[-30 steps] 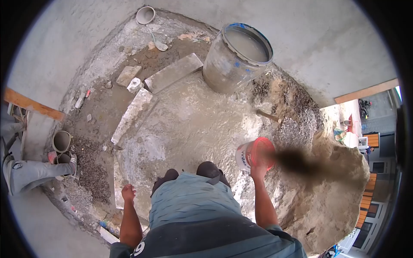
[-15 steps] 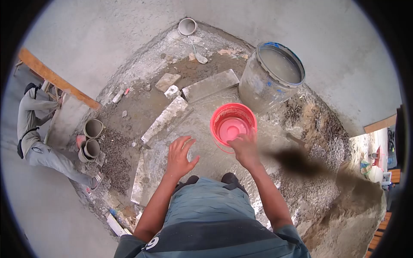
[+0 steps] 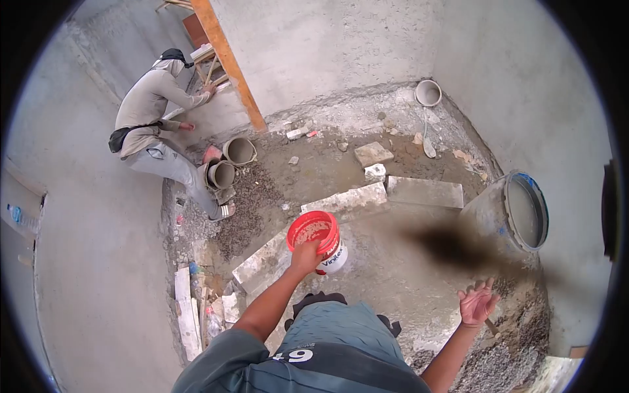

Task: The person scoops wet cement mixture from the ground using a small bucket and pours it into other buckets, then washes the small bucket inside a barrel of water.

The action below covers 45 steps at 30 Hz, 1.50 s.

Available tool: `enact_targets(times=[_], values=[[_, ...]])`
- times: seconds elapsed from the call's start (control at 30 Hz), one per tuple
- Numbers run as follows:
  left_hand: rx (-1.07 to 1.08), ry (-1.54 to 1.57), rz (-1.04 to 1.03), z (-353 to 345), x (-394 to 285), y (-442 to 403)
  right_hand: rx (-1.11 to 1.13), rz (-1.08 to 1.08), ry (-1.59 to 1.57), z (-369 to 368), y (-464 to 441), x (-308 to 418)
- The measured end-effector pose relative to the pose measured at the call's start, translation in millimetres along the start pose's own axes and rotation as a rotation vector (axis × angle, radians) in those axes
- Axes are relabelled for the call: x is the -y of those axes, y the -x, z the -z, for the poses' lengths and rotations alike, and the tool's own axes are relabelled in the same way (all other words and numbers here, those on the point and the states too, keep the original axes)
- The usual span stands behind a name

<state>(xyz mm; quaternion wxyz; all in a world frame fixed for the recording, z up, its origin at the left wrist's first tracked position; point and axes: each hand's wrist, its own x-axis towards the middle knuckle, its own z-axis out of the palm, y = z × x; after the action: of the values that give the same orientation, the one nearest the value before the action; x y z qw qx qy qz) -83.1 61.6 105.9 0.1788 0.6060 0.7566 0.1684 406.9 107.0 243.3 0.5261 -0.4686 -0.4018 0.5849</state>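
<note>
My left hand [image 3: 306, 257] is closed on the near rim of a bucket [image 3: 333, 260], red at the top and inside, with a white "Vinilex" label on its side. The bucket is in front of my body, near a line of pale blocks. Off to the right, my right hand [image 3: 477, 303] holds nothing, its fingers spread and palm turned up. A wooden handle [image 3: 491, 327] shows just below that hand, by the gravel. Farther right stands a big grey drum [image 3: 490, 208] with greyish liquid inside.
Pale blocks [image 3: 424, 191] edge the wet cement floor. Another person [image 3: 152, 108] leans over a low wall at left, near grey buckets [image 3: 240, 151]. Another pail [image 3: 428, 93] lies in the far corner. Gravel [image 3: 511, 354] is piled at right. A dark smudge blurs part of the view.
My right hand has let go of the bucket and swung out to the right. My left hand, open before, now grips it. The view has turned left.
</note>
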Motion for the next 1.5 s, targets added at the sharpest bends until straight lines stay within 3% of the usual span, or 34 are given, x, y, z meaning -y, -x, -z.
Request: enact_targets(times=[0.03,0.07,0.17,0.2,0.23,0.27,0.33,0.43,0.53,0.63,0.67,0.73,0.8,1.0,1.1,1.27,1.37,1.47,1.5], values=[[0.0,-0.019,0.085,-15,36,12,-0.265,-0.175,0.111,40,-7,-43],[-0.001,-0.032,0.174,-28,70,25,-0.394,-0.305,0.27,78,-5,-90],[0.099,-0.091,0.592,-38,138,88,-0.144,-0.156,1.611,190,72,-219],[0.104,-0.098,0.715,-34,147,110,-0.091,-0.263,0.926,207,97,-255],[0.11,-0.086,0.838,-38,161,134,-0.41,-0.826,0.471,147,127,-217],[0.122,-0.082,0.956,-42,172,157,-0.462,-1.004,0.284,166,155,-252],[0.159,-0.028,1.141,-25,159,190,-0.445,-1.176,0.194,208,208,-315],[0.212,-0.026,1.251,-50,185,232,-0.202,-1.32,-0.128,306,308,-436],[0.229,0.013,1.202,-68,199,246,-0.164,-1.343,0.181,275,300,-413],[0.195,-0.005,1.196,-68,182,218,-0.363,-1.239,0.44,200,231,-321],[0.124,-0.018,1.124,-68,175,207,-0.382,-1.169,0.501,183,210,-300],[0.047,-0.033,1.013,-69,165,179,-0.103,-0.818,0.749,208,183,-311],[-0.003,0.002,0.903,-71,162,146,-0.45,-0.818,0.54,180,145,-279],[-0.12,0.112,0.613,-45,122,71,-0.411,-0.63,0.55,166,96,-255],[-0.173,0.159,0.569,-40,110,65,-0.395,-0.683,0.551,167,104,-263],[-0.098,0.075,0.684,-55,129,91,-0.395,-0.852,0.599,177,160,-290],[-0.033,0.02,0.82,-57,136,123,0.388,-0.463,1.554,195,193,-302],[0.033,-0.026,0.918,-60,147,151,-0.312,-1.074,0.571,170,218,-293],[0.05,-0.038,0.94,-61,152,159,-0.466,-1.103,0.483,162,225,-292]])
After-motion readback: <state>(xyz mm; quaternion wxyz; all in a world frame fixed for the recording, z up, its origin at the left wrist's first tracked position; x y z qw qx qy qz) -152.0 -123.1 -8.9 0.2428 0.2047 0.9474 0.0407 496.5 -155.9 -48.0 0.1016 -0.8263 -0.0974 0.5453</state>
